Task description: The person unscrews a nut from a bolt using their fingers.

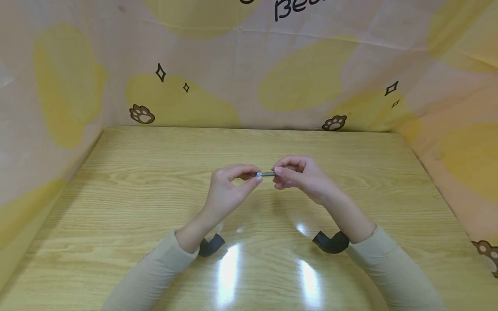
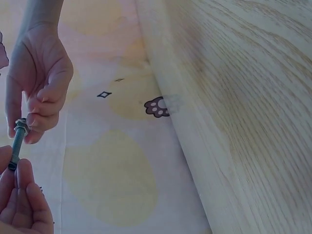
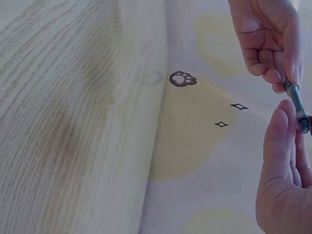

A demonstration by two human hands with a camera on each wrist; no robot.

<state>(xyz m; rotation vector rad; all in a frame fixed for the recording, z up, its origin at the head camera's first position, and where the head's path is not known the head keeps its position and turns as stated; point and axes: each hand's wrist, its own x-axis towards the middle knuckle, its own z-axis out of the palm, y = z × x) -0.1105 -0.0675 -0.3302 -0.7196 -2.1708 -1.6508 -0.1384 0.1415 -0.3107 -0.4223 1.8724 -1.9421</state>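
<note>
A small threaded metal bolt (image 1: 266, 174) lies roughly level between the two hands, above the table. My left hand (image 1: 227, 190) pinches one end of it between thumb and fingertips. At the other end sits a nut (image 2: 21, 125), partly covered by the fingers of my right hand (image 1: 311, 179), which pinch around it. In the right wrist view, the threaded shank (image 3: 295, 99) runs from the left fingertips down to the nut, and the bolt's tip sticks out past it. The fingertips hide parts of both ends.
A wood-grain table (image 1: 155, 207) lies under both hands, with bright reflections near its front. A patterned cloth (image 1: 218, 65) with yellow patches and paw prints rises behind it and at both sides. Black wrist straps (image 1: 330, 242) hang by the sleeves.
</note>
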